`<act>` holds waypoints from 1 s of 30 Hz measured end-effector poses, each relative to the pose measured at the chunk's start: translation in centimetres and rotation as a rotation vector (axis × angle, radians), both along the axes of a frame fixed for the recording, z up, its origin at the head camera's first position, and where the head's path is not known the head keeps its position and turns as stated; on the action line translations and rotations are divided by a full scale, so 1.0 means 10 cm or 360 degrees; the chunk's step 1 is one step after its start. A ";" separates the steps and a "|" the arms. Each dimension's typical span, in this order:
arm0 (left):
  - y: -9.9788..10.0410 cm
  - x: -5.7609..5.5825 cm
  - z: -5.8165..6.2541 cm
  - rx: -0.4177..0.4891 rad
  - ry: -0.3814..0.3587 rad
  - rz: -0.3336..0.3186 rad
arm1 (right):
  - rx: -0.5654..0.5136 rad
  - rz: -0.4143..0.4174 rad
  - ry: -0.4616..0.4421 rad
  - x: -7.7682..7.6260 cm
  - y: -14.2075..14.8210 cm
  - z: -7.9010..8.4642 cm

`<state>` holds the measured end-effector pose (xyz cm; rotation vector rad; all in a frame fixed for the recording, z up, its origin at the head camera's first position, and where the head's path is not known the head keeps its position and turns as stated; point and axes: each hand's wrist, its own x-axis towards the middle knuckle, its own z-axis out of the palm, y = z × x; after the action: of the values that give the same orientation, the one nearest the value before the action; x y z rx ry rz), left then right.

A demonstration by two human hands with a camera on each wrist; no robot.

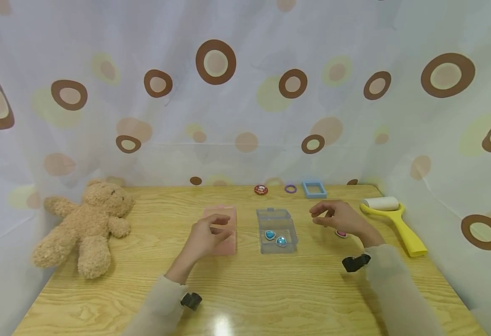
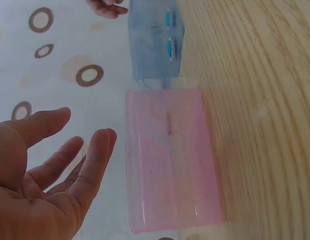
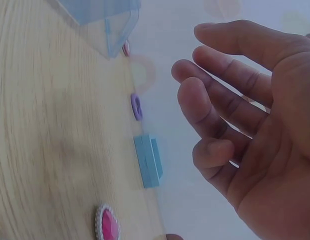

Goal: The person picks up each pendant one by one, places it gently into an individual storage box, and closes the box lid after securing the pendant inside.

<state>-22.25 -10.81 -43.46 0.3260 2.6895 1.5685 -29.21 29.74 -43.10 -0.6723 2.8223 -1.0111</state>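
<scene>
My left hand (image 1: 206, 237) hovers above a pink translucent plastic box (image 1: 227, 246), its fingers loosely bent and holding nothing; in the left wrist view the box (image 2: 167, 165) lies past the fingertips. A clear bluish plastic box (image 1: 277, 228) stands with its lid folded back in the middle of the table. Two blue gems with silvery rims, one gem (image 1: 270, 234) left of the other gem (image 1: 281, 241), lie inside it. To its right, my right hand (image 1: 339, 215) is raised over the table with bent fingers and nothing in them. A pink gem (image 3: 109, 225) rests below that hand, partly covered in the head view.
Along the back edge lie a red round piece (image 1: 261, 190), a purple ring (image 1: 290, 188) and a light-blue square frame (image 1: 314, 189). A yellow-handled lint roller (image 1: 401, 224) lies at the right. A teddy bear (image 1: 92, 224) sits at the left. Patterned cloth (image 1: 245, 116) surrounds the table.
</scene>
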 end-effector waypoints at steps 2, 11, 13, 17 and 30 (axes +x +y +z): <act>-0.04 0.00 0.01 0.0004 -0.0020 0.0020 | 0.0002 -0.0010 0.0009 0.01 0.05 -0.01; -0.24 -0.02 0.01 0.0039 -0.0056 0.0084 | 0.0008 -0.0081 -0.0007 0.07 0.25 -0.09; -0.30 -0.03 0.00 0.0049 -0.0067 0.0098 | -0.0006 -0.0085 -0.0015 0.09 0.28 -0.10; -0.39 -0.05 -0.03 0.0049 -0.0064 0.0118 | -0.0033 -0.0099 -0.0020 0.11 0.34 -0.13; -0.56 -0.05 -0.04 0.0052 -0.0241 0.0114 | 0.0023 -0.0247 -0.0114 0.10 0.58 -0.26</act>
<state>-22.76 -16.44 -43.81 0.1076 2.5908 1.5868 -28.20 35.57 -45.71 -0.4116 2.8522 -1.0143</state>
